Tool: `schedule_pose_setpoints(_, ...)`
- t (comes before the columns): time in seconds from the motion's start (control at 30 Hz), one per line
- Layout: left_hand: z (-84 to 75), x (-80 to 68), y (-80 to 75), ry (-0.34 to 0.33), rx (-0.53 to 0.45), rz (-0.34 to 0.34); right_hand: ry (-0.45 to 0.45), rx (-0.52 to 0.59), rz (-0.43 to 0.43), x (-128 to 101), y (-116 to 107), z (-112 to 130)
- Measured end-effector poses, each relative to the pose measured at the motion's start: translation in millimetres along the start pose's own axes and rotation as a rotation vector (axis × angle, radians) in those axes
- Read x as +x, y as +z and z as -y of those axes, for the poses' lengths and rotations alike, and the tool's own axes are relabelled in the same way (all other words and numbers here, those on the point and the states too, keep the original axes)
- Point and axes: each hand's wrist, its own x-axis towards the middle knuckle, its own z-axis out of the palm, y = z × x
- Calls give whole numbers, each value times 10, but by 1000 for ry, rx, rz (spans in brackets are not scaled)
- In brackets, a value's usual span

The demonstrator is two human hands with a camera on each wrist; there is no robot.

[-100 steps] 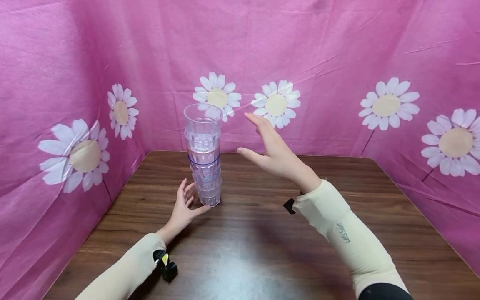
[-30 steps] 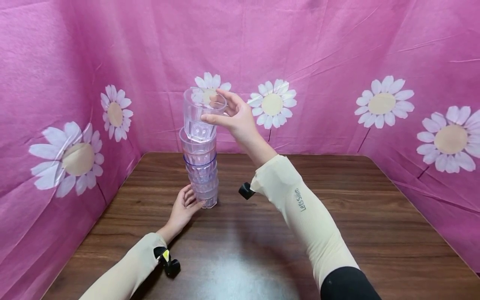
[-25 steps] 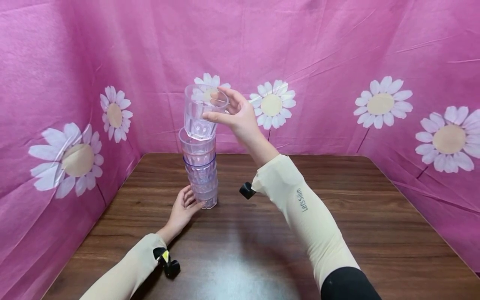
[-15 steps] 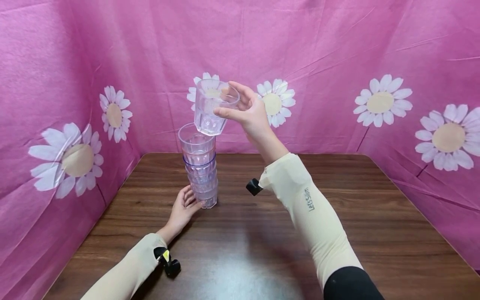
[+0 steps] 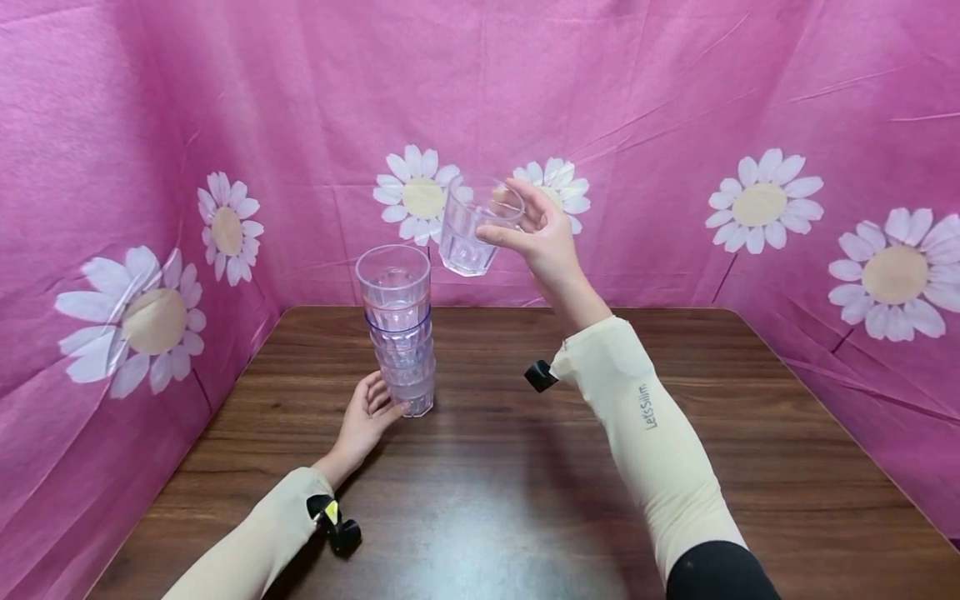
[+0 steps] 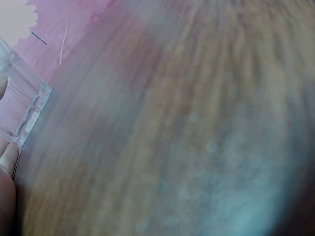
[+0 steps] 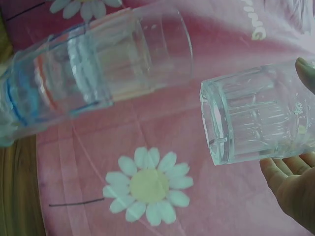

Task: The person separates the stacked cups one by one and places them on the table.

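A stack of clear plastic cups [image 5: 400, 329] stands upright on the brown wooden table [image 5: 525, 467], left of centre. My left hand [image 5: 369, 417] rests against the stack's base, fingers curved round the bottom cup [image 6: 22, 110]. My right hand [image 5: 542, 237] holds a single clear cup [image 5: 472, 229] by its rim in the air, up and to the right of the stack. In the right wrist view that cup [image 7: 256, 115] hangs apart from the stack [image 7: 93, 73], with fingers [image 7: 290, 184] beneath it.
Pink cloth with white daisies [image 5: 761, 204] walls the table on the left, back and right. The wooden surface spreads out to the right and front of the stack.
My right hand has lifted the top cup off the stack and carried it up and to the right. The left hand has stayed at the stack's base.
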Motion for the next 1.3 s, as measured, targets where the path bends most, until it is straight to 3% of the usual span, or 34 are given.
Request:
schedule_pose_setpoints(0.63,-3,8,7,-8,21,-3,89,-102,-110,-152,-589,-323)
schedule_pose_setpoints(0.93,-1,10,5,-9,15,-5,140,-52,-164,-271,-887,-450)
schedule_pose_setpoints(1.3,0,-6,3,-7,16,0,163,-119,-226,-461,-1263,-609)
